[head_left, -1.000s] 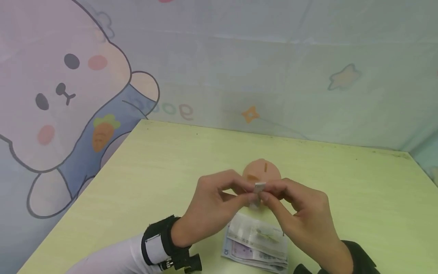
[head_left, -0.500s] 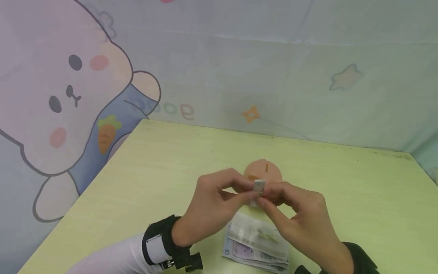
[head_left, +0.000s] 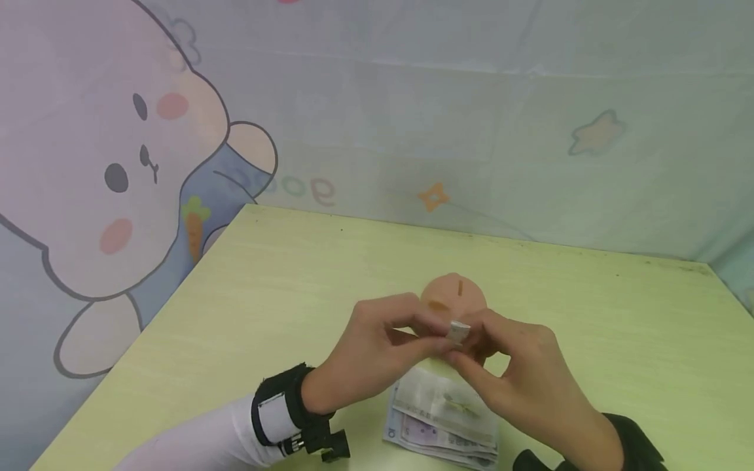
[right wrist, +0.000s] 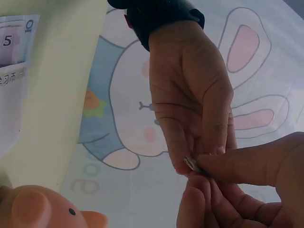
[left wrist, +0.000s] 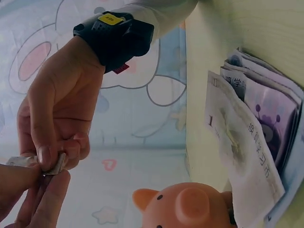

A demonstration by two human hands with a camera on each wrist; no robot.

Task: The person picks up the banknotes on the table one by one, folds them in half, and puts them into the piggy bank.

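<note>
Both hands pinch one small folded banknote [head_left: 457,332] between them — the left hand [head_left: 377,350] has it between thumb and forefinger from one side, the right hand [head_left: 518,379] nips it with its fingertips from the other, so the fingers of the two hands meet around it. The note is folded down to a tight little wad, held up off the table [head_left: 283,288] and tilted a bit.

Just behind the pinch, partly hidden by the fingers, stands a peach-coloured piggy bank [head_left: 453,294] with a slot showing on its top; the wrist views catch its snout and ear below the hands. Beneath the pinch, on the near side, lies a flat stack of banknotes [head_left: 442,418] on the table, the top one pale grey-green, a purple one peeking out under it — neither hand touches the stack.

The left wrist wears a black strap [head_left: 277,412] over a white sleeve. Behind the table hangs a pastel cloth [head_left: 118,163] printed with a rabbit, a carrot and stars.
</note>
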